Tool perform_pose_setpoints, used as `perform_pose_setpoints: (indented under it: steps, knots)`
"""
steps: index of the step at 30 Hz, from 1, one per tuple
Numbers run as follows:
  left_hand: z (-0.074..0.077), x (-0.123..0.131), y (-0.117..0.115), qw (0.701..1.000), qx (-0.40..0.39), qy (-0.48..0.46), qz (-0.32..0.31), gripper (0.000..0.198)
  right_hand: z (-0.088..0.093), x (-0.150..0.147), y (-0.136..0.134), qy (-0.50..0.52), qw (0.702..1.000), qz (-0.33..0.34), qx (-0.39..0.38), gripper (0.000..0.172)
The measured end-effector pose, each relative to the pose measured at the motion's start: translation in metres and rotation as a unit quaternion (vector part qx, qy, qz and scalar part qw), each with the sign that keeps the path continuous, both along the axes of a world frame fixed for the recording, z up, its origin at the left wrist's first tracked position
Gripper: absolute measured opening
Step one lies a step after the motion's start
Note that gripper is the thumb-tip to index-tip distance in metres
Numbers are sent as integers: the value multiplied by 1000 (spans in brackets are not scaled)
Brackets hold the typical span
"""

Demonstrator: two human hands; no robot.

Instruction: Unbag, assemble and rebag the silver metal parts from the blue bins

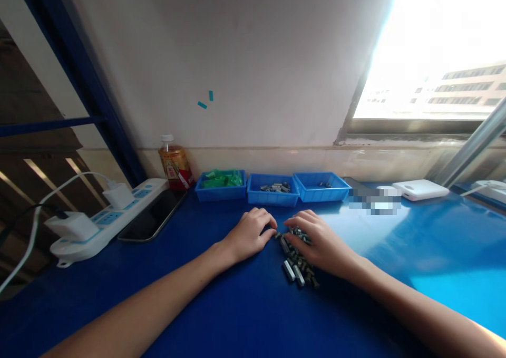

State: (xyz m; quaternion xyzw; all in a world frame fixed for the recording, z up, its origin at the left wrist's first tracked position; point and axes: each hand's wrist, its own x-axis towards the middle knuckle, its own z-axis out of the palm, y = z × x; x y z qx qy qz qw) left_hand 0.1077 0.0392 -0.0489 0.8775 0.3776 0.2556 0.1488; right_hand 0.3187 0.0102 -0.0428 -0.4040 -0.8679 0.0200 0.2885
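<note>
A pile of small dark metal parts [296,265] lies on the blue table [253,316] in front of me. My right hand [318,239] rests palm down on the far side of the pile, fingers bent over the parts. My left hand [251,234] lies just left of the pile, knuckles up, fingers curled with the tips at the pile's edge. Whether either hand pinches a part is hidden under the fingers.
Three blue bins stand at the wall: one with green pieces [220,184], one with grey metal parts [273,189], one nearly bare [322,185]. A drink bottle [175,164], a dark phone [152,216] and a white power strip [103,218] with chargers sit left. White devices [419,189] lie right.
</note>
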Motion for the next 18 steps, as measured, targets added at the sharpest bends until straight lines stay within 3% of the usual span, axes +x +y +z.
perform_pose_setpoints:
  steps: [4,7,11,18]
  knots:
    - [6,6,-6,993,-57,-100,22,11,-4,-2,2,20,999,6,31,20]
    - [8,12,-13,977,-117,-177,12,20,-2,-1,2,15,997,26,65,12]
    - [7,15,-18,975,-145,-166,-25,21,-1,-2,-1,13,996,50,68,9]
    - [7,11,-20,993,-39,-102,-42,13,0,-5,0,56,997,33,34,19]
